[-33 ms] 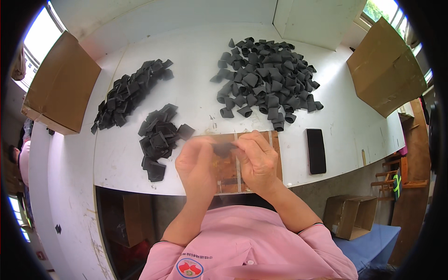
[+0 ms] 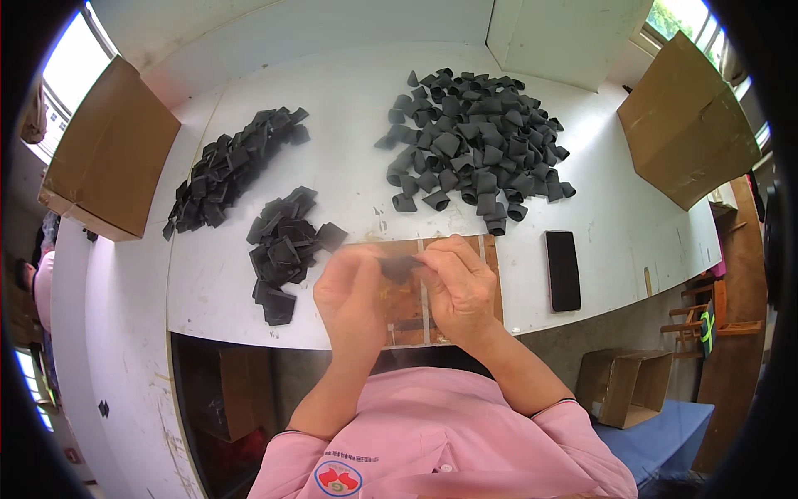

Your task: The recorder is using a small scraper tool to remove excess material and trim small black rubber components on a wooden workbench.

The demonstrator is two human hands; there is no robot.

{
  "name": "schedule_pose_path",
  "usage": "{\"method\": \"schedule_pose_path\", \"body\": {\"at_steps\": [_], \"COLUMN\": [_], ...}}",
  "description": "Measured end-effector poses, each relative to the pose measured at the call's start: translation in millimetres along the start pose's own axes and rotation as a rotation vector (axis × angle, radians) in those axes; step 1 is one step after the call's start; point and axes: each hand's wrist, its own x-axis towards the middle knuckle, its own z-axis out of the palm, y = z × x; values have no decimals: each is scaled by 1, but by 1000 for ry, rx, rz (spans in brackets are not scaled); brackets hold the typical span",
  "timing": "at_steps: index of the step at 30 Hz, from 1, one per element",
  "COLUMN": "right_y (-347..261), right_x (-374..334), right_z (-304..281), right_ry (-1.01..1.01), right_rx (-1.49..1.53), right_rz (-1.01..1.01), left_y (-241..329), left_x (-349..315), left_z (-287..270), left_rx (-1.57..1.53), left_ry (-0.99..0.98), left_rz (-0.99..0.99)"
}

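A small dark grey fabric piece is held between both hands over a wooden board. My left hand pinches its left end, fingers closed. My right hand grips its right end between thumb and fingers. The fingers hide part of the piece, and its exact shape cannot be made out. Left of my left hand lies a small heap of flat dark squares. A longer heap of similar flat pieces is behind it. Beyond my right hand spreads a big pile of short dark fabric tubes.
A black phone lies on the white table, right of the board. Cardboard boxes stand at the left and right. An open carton sits below the table at the right. Another person is at the far left.
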Motion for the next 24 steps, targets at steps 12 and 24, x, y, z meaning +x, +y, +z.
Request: {"method": "schedule_pose_path", "body": {"at_steps": [12,24], "right_y": [5,-1], "right_x": [9,6], "right_z": [-6,-7], "right_ry": [-105,-91], "right_rx": [26,-82], "right_rz": [-44,-102], "left_y": [0,-2], "left_x": [-3,3], "left_z": [-3,-13], "left_rx": [-64,767], "left_ry": [-32,-203], "left_rz": [11,282]}}
